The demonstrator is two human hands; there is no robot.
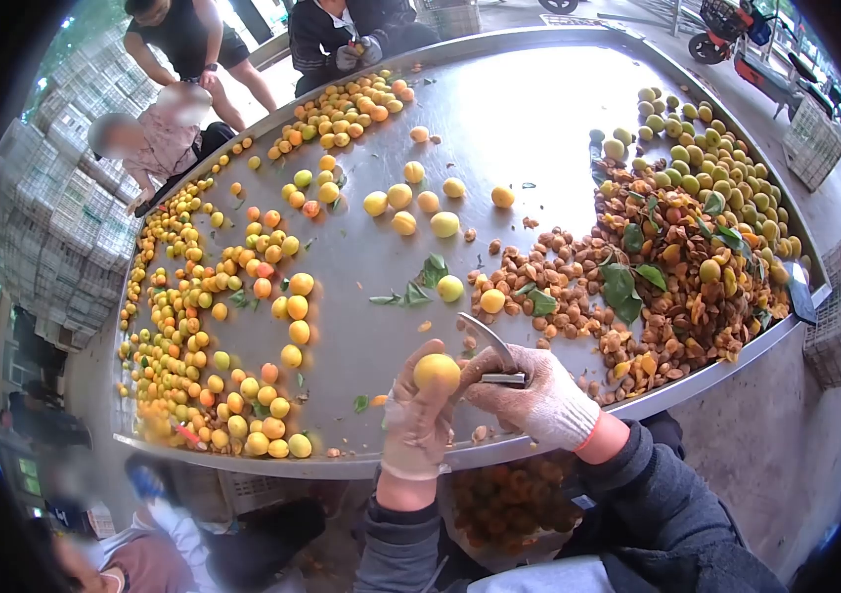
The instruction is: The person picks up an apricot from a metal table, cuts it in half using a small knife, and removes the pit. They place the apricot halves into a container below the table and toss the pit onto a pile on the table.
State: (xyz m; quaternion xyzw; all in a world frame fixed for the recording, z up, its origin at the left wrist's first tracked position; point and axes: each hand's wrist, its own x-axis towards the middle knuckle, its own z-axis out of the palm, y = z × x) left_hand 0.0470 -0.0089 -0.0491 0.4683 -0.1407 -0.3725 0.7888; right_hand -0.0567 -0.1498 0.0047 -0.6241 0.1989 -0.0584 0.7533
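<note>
My left hand (414,420), in a thin glove, holds a yellow apricot (437,373) up between its fingers, over the near edge of the metal table. Close beside it, my right hand (537,393) in a white knit glove grips a knife with a curved blade (487,339). The blade points up and to the left, apart from the fruit. Just beyond my hands, a greenish apricot (450,288) and some green leaves (415,287) lie on the metal. Brown apricot pits (551,267) spread to the right of them.
Many apricots (232,336) cover the left side of the metal table (351,326). A heap of pits and scraps (677,287) with green fruit (727,168) fills the right. A container of fruit (514,499) stands below the near edge. Other people work around the table; crates (840,306) stand right.
</note>
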